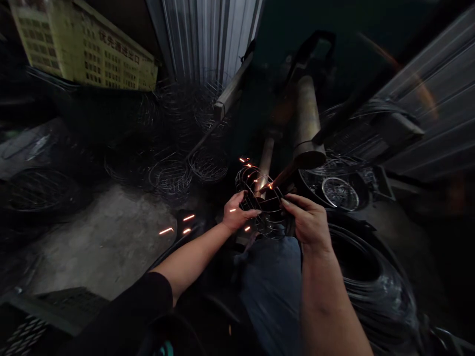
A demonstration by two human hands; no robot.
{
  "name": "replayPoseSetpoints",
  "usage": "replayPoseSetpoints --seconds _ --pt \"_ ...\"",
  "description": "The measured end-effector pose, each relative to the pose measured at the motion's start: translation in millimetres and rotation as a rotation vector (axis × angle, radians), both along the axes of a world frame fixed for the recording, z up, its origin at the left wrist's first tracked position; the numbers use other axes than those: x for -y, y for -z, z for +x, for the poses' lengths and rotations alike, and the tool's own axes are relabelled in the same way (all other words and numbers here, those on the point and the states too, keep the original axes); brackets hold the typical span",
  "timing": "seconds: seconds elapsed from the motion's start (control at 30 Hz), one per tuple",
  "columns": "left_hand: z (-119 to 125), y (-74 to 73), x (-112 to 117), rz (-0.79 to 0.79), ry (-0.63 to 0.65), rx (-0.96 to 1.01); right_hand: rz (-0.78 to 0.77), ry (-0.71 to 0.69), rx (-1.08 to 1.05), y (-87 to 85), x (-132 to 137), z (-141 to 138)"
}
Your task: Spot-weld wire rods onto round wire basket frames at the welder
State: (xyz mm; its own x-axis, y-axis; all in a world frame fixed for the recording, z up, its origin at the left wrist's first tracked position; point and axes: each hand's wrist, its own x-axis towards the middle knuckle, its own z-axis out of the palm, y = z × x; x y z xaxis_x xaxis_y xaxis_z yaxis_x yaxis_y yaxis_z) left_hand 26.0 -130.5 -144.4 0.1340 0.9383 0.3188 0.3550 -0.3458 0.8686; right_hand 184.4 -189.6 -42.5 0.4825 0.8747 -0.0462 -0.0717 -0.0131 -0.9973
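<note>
Between my hands is a round wire basket, its thin rods curving around the tip of a metal welding arm. My left hand grips the basket's left side, thumb stretched along the wires. With thumb and fingers pinched, my right hand holds the right rim. A bright orange glow sits at the contact point near the rim, and sparks fly left over my left hand. Above stands a thick metal cylinder, from which a thin electrode rod slants down to the glowing spot.
Finished-looking wire baskets lie on the floor at left. A yellow crate rests on a dark bin at upper left. To the right are a tub holding wire rings and a large coil of wire. A beam juts out ahead.
</note>
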Motion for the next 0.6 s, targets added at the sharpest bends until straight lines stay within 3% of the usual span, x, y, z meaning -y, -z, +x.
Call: replayPoseSetpoints --seconds 0.23,0.4,0.6 --pt "1.2 -8.7 3.6 -0.099 0.019 0.132 -0.055 -0.064 0.037 8.3 27.9 22.5" --pt "2.6 -9.7 5.4 -0.186 0.036 0.16 -0.004 -0.001 0.037 -0.7 16.0 12.1" --pt "2.5 -7.3 6.5 -0.236 0.039 0.167 0.001 -0.028 0.019 -5.9 5.1 5.4"
